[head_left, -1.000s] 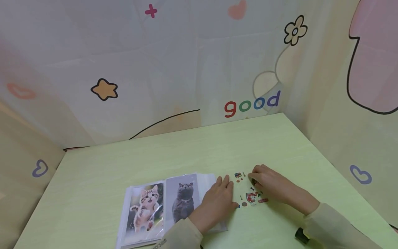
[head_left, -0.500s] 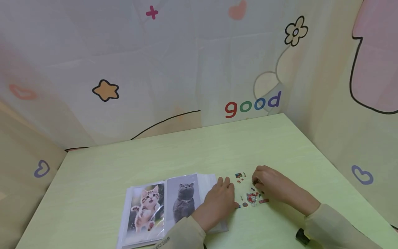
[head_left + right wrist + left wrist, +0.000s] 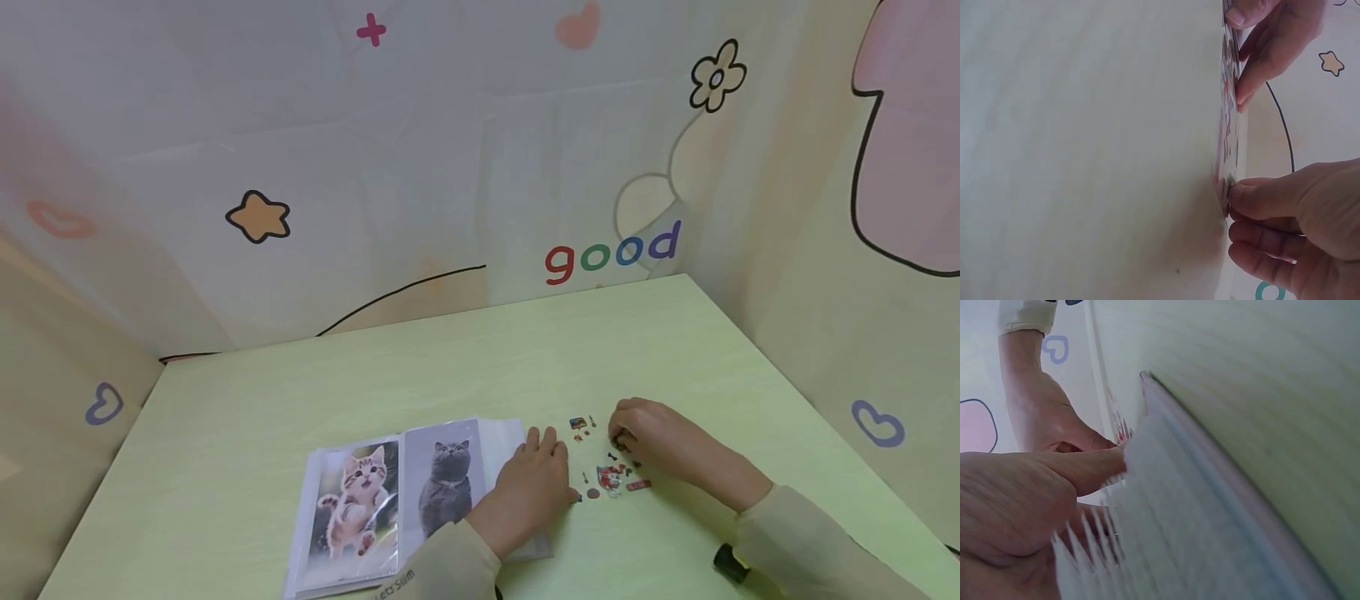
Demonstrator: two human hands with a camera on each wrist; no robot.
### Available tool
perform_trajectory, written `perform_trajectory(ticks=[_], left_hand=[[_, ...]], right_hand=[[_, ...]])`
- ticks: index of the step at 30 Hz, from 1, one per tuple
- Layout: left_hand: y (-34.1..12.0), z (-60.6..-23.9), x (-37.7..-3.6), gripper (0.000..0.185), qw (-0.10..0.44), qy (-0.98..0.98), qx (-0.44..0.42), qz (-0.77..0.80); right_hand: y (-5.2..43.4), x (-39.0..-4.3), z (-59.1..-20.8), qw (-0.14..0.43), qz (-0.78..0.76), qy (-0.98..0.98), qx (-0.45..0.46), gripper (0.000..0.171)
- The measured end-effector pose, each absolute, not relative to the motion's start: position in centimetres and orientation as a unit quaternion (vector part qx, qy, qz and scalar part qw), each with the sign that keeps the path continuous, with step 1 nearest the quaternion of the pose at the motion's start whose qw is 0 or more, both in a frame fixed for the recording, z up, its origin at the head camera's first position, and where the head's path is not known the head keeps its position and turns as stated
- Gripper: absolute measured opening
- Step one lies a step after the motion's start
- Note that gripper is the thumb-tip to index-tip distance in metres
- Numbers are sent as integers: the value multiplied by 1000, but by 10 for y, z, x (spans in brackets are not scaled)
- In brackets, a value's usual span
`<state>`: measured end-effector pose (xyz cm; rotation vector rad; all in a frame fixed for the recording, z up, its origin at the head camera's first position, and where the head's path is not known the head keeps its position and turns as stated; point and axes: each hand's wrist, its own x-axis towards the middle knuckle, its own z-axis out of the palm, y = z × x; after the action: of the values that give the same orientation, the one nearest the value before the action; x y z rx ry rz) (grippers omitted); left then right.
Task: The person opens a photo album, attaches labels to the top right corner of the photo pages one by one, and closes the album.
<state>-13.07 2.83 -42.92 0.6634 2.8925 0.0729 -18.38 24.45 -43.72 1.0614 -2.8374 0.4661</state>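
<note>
A clear sticker sheet (image 3: 609, 468) with small red and dark stickers lies on the pale green table (image 3: 450, 367). My right hand (image 3: 643, 435) curls over its far edge, and thumb and forefinger pinch a small sticker (image 3: 1230, 185) at the sheet's edge. My left hand (image 3: 534, 482) lies flat with straight fingers, pressing the sheet's left edge and the right page of an open photo album (image 3: 390, 508). The album shows a tabby kitten photo (image 3: 357, 498) and a grey cat photo (image 3: 446, 487). In the left wrist view my left fingers (image 3: 1079, 470) rest on the album's fanned pages (image 3: 1179, 531).
Cartoon-printed walls (image 3: 480, 167) close in the table at the back and on both sides. A small black object (image 3: 727, 562) lies near the front edge by my right sleeve. Bare tabletop stretches behind the album and the sheet.
Both hands stay almost where they were. The right fingers have tightened slightly at the sticker on the sheet's far edge.
</note>
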Motion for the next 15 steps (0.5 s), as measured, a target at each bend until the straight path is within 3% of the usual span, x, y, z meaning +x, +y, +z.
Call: perform_trajectory(ticks=[15], left_hand=[[31, -429, -130, 66, 88, 972, 218, 9]], right_hand=[[251, -190, -435, -4, 160, -930, 331, 18]])
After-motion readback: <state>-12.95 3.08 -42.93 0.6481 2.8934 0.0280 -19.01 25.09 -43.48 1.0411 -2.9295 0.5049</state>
